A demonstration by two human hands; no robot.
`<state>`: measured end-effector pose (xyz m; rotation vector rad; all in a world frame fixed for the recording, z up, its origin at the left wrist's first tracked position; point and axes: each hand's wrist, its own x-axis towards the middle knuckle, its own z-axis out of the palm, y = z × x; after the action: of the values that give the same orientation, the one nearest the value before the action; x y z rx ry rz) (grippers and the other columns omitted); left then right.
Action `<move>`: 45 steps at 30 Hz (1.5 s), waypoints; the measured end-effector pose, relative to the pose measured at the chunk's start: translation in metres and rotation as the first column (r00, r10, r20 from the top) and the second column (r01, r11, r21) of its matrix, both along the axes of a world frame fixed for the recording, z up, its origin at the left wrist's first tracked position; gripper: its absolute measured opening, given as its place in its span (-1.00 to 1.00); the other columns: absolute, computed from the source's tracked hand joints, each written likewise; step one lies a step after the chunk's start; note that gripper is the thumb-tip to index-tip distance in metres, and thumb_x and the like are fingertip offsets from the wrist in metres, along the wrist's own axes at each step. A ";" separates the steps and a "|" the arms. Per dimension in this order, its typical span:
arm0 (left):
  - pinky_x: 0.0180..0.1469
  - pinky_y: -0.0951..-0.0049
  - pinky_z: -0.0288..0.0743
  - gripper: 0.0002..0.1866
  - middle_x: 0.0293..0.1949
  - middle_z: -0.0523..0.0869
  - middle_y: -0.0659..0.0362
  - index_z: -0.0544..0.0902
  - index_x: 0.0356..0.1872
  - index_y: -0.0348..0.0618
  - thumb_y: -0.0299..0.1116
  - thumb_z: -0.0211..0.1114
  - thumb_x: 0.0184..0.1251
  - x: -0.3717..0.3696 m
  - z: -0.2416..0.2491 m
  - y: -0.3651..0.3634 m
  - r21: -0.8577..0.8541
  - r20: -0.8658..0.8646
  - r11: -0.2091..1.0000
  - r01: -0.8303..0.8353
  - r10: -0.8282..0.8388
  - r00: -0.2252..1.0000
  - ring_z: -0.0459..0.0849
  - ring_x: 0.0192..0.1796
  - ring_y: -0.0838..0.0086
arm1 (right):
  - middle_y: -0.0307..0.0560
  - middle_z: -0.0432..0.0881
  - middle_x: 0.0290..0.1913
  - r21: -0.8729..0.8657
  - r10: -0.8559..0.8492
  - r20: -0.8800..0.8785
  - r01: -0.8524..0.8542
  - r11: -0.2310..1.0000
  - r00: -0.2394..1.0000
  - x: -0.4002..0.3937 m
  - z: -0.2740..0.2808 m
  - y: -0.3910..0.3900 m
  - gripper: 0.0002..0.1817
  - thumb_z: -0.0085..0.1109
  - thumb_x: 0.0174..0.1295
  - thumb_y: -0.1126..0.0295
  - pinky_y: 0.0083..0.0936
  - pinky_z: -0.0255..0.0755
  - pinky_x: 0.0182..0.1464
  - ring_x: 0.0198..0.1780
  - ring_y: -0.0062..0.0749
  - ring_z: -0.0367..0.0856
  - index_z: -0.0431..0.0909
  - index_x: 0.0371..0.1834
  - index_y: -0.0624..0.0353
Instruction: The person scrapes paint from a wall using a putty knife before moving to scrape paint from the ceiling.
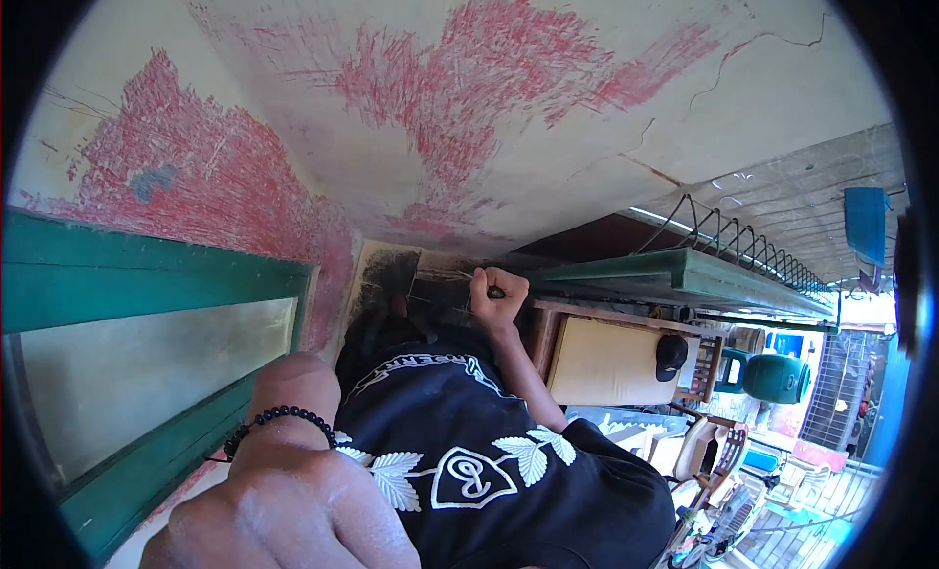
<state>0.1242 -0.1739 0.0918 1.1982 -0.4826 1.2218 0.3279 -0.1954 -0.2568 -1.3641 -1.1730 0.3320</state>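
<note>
Close to the camera at the lower left is my left hand (279,510), knuckles toward the lens and fingers curled in. Anything inside it is hidden. Black beads (284,412) circle that wrist. Farther off, near the middle, my right hand (497,293) is closed around a small tool with a dark greenish handle end (497,292); a thin tip seems to stick out on its left side. Behind it are dark, stained boards. The black shirt (440,412) with white leaf prints fills the lower middle. Above, the pale wall (391,168) has scraped red patches.
A green-framed window (147,373) stands at the left. On the right, a green ledge (685,269) carries coiled wire (743,236). Beyond are a pale board (602,359), a black cap (671,358), a green drum (778,377) and a wooden chair (724,452).
</note>
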 end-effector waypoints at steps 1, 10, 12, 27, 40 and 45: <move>-0.67 0.54 -0.10 -0.68 -0.66 0.53 0.22 0.59 0.31 0.61 -0.06 0.00 0.72 -0.001 0.000 -0.004 -0.009 -0.002 1.000 -0.017 0.017 1.000 0.23 -0.74 0.65 | -0.11 0.29 -0.75 0.000 -0.001 0.003 0.001 1.000 1.000 0.001 0.000 0.000 -0.57 0.27 0.21 0.57 -0.45 0.13 -0.60 -0.75 -0.46 0.25 0.29 -0.76 0.20; -0.68 0.55 -0.12 -0.77 -0.67 0.53 0.24 0.62 0.16 0.51 -0.08 0.04 0.69 0.008 -0.007 0.011 0.098 0.008 0.993 -0.058 0.058 0.998 0.19 -0.76 0.66 | -0.09 0.28 -0.75 -0.014 0.015 -0.014 -0.015 1.000 1.000 0.006 -0.003 -0.001 -0.57 0.28 0.19 0.59 -0.47 0.15 -0.60 -0.74 -0.49 0.25 0.27 -0.76 0.22; -0.68 0.55 -0.12 -0.79 -0.67 0.53 0.24 0.63 0.12 0.49 -0.09 0.05 0.68 0.008 -0.009 0.011 0.098 0.006 0.991 -0.086 0.086 0.996 0.19 -0.76 0.66 | -0.10 0.27 -0.75 0.008 0.013 -0.017 -0.013 1.000 1.000 0.003 0.001 0.000 -0.57 0.28 0.19 0.59 -0.47 0.14 -0.60 -0.74 -0.49 0.25 0.27 -0.76 0.21; -0.53 0.55 -0.05 -0.69 -0.63 0.50 0.27 0.56 0.25 0.38 -0.14 0.16 0.55 -0.005 -0.012 0.010 0.028 0.046 0.996 -0.083 0.081 0.996 0.23 -0.69 0.65 | -0.09 0.30 -0.74 -0.007 0.004 0.010 -0.004 1.000 1.000 0.010 0.000 -0.001 -0.58 0.28 0.20 0.55 -0.47 0.15 -0.59 -0.73 -0.46 0.27 0.29 -0.75 0.20; -0.29 0.63 0.44 -0.62 -0.41 0.67 0.30 0.70 -0.19 -0.12 0.00 0.18 0.64 0.046 -0.366 0.078 -0.505 -0.836 0.609 -0.612 -0.167 0.523 0.57 -0.40 0.65 | -0.17 0.50 -0.70 0.359 -0.035 -0.039 0.047 0.932 0.999 0.027 0.077 0.044 -0.57 0.24 0.33 0.59 -0.51 0.45 -0.48 -0.64 -0.49 0.48 0.34 -0.71 0.22; -0.34 0.55 0.40 -0.49 -0.46 0.57 0.33 0.59 -0.32 -0.04 0.14 0.00 0.70 0.089 -0.336 0.102 -0.667 -0.706 0.608 -0.431 -0.330 0.627 0.50 -0.43 0.64 | -0.15 0.54 -0.68 0.486 0.035 0.129 -0.094 0.869 0.991 -0.013 0.109 0.099 -0.60 0.21 0.26 0.67 -0.45 0.54 -0.46 -0.64 -0.38 0.56 0.30 -0.72 0.23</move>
<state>0.2129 -0.0715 -0.2444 0.7927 0.7681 0.6594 0.3152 -0.0965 -0.1474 -0.9041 -1.2938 -0.0095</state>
